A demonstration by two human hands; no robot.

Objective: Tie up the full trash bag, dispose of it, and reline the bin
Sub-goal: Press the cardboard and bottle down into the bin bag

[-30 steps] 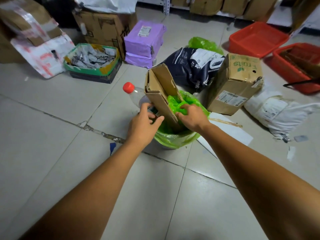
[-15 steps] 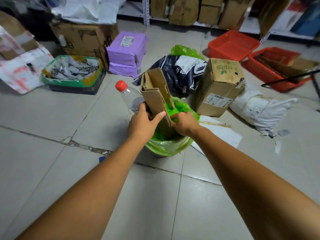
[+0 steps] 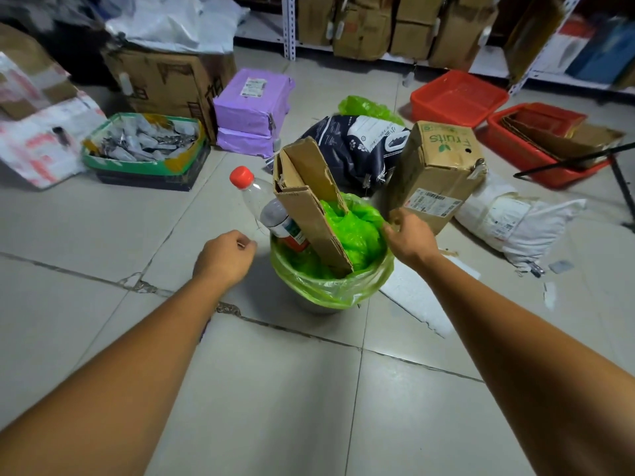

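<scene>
A small grey bin [image 3: 318, 306] stands on the tiled floor, lined with a full green trash bag [image 3: 347, 286]. A folded cardboard piece [image 3: 311, 204], a clear bottle with a red cap [image 3: 248, 188] and a second bottle [image 3: 282, 224] stick out of it. My left hand [image 3: 223, 257] hovers just left of the bin with fingers curled and nothing in it, a small gap from the bag. My right hand [image 3: 409, 239] is at the bag's right rim, its curled fingers pinching the green edge.
Behind the bin are a "fruits" carton [image 3: 438, 173], a dark printed sack [image 3: 350, 146] and a loose green bag [image 3: 367, 108]. Purple parcels [image 3: 252, 108], a green crate [image 3: 144, 146], red baskets [image 3: 458, 97] and a white sack [image 3: 515, 218] ring the area. White foam sheet [image 3: 415, 297] lies to the right.
Both hands left the cardboard and crumpled green plastic in the middle of the bin and moved apart, left hand to the left side, right hand to the right rim.
</scene>
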